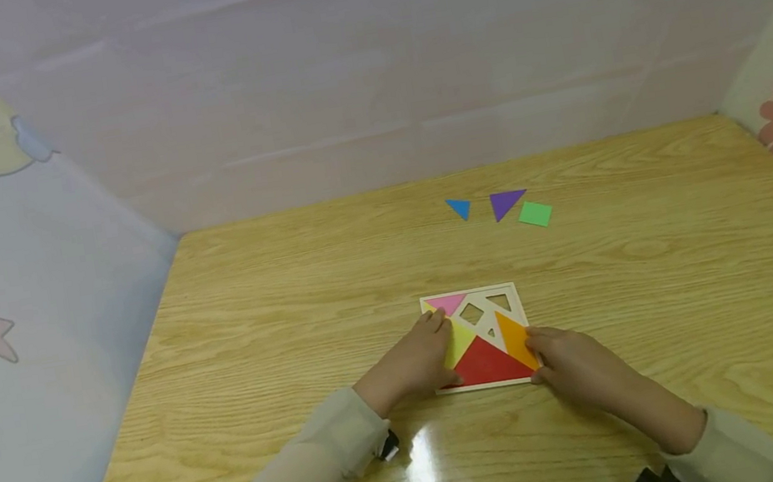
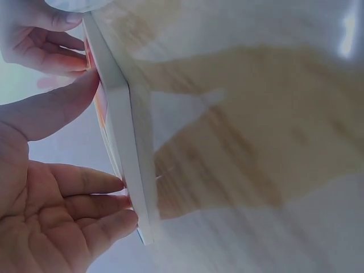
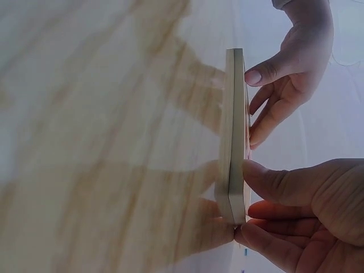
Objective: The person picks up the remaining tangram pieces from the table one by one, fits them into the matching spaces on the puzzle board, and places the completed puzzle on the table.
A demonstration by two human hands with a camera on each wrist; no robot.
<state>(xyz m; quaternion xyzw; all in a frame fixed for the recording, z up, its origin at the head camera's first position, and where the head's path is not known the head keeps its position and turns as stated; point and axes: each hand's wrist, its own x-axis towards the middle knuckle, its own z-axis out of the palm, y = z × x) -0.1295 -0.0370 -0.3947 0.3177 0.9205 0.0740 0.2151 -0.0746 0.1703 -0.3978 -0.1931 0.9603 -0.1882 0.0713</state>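
Observation:
A tangram board (image 1: 485,385) with a pale wooden frame lies on the table. In it are a pink triangle (image 1: 446,305), a yellow triangle (image 1: 461,337), a red triangle (image 1: 491,361) and an orange parallelogram (image 1: 514,339). Three openings show bare in the board's upper right. My left hand (image 1: 420,358) rests over the left side, its fairly straight fingers touching the top face and thumb near the red triangle. At the lower right corner my right hand (image 1: 576,363) holds the board, thumb at the near edge (image 3: 236,131) and fingers at the right side, beside the orange parallelogram.
Beyond the board lie a blue triangle (image 1: 461,208), a purple triangle (image 1: 506,203) and a green square (image 1: 537,214). The wood-grain table (image 1: 276,309) ends at a pale back wall (image 1: 333,98). Printed side walls stand left and right.

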